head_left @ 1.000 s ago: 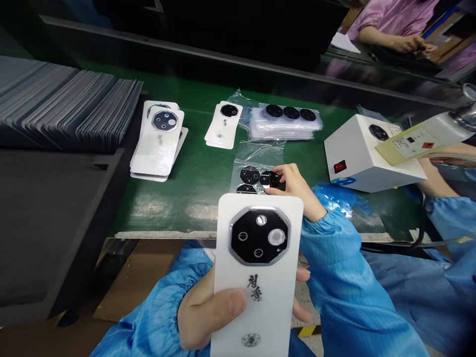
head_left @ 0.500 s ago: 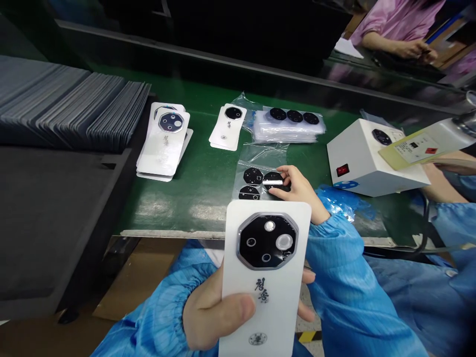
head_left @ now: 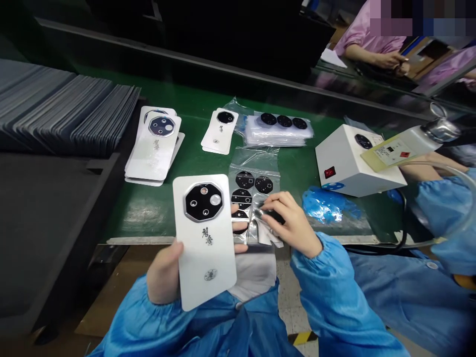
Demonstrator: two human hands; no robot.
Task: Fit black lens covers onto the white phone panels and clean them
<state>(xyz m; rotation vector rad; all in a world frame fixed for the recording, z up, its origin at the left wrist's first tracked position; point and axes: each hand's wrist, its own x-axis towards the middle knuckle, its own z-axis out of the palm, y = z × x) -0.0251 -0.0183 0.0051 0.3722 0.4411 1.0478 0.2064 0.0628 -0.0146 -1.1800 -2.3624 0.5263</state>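
Observation:
My left hand (head_left: 165,270) grips a white phone back cover (head_left: 195,263) by its edges, thumb on the near side, fingers showing past the right edge. The cover is tilted, with a black octagonal camera area near its top and dark lettering below. To its right, a clear sheet of black camera discs (head_left: 244,179) lies at the bench's front edge; the cover and my fingers hide part of it. Over the sheet's right column, my right hand (head_left: 292,223) pinches a dark piece that looks like one of these discs, mostly hidden by the fingers.
Stacked white covers (head_left: 154,153) lie left, with a smaller stack (head_left: 220,131) farther back. Bagged sheets (head_left: 277,134) sit behind. A white box (head_left: 357,163) carries a bottle (head_left: 401,146); blue film scraps (head_left: 330,204) lie beside it. Grey dividers (head_left: 89,109) stand left. Co-workers are right and behind.
The phone cover has moved left and away from me, uncovering more of the disc sheet. My right hand has come down the sheet toward the bench's front edge. The view has shifted slightly.

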